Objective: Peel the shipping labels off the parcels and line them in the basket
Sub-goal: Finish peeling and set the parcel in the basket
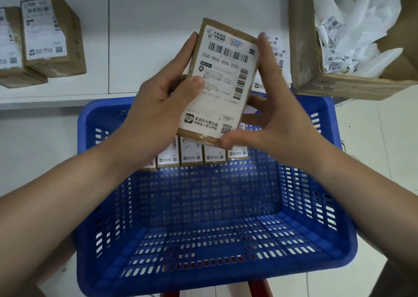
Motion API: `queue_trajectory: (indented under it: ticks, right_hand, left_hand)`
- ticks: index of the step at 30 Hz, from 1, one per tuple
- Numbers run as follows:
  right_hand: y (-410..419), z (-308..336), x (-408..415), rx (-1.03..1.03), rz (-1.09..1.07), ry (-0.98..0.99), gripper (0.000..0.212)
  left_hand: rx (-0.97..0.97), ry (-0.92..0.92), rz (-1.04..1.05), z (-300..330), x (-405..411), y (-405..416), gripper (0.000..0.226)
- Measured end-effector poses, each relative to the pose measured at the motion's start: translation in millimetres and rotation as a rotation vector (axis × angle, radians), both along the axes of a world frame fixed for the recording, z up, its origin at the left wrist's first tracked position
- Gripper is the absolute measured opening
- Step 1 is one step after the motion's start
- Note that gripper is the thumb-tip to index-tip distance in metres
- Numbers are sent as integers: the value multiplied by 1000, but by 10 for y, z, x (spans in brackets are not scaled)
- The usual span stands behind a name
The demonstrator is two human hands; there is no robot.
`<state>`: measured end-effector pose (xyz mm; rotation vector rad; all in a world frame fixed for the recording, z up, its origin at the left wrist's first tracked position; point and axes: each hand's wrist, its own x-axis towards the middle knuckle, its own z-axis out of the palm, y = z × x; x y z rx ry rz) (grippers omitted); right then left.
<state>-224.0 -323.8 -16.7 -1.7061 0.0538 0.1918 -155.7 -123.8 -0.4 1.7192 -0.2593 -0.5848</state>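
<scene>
A small brown parcel (244,37) with a white shipping label (222,81) on its face is held up over the blue basket (316,235). My left hand (156,109) grips its left edge, thumb on the label. My right hand (278,120) holds the right edge, thumb at the lower right corner of the label. In the far part of the basket stands a row of several labelled parcels (191,153), partly hidden behind the held parcel.
On the white table (158,25), stacked labelled parcels (48,36) lie at the far left. An open cardboard box (300,47) full of crumpled peeled paper stands at the far right. Another labelled parcel (277,52) peeks out behind my right hand. The floor is tiled.
</scene>
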Motion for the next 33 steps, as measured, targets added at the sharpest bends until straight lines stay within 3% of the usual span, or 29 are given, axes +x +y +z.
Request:
queue_trajectory:
  ticks: [5,11,16,21,25,27,30,33]
  right_hand:
    - [-14,-24,-83,-46,72,45,134]
    - [80,-12,-304,-15,-85,46,110]
    - [335,1,-555,-57,-103,108,104]
    - [460,-49,-714,-177,-170,159,136]
    - [478,-119,-834,-350,-191,140,145]
    - [476,-225,-878,-358,-243,138,136]
    - [391,-417,-914,-300,-358,182,101]
    - [216,-589,-956,-309,-414,302,86]
  left_hand:
    - [9,-7,-14,-33,-95,12,58]
    - [6,-30,-27,-64,-286,24,64]
    - [36,-66,41,-67,-535,-6,66]
    - [-26,123,145,-117,-852,-88,72]
    - [-59,205,171,-150,-968,-147,68]
    - [-24,202,155,-211,-1006,-181,66]
    - [116,131,-33,-389,-989,-201,68]
    - [397,-125,-308,-605,-789,-249,55]
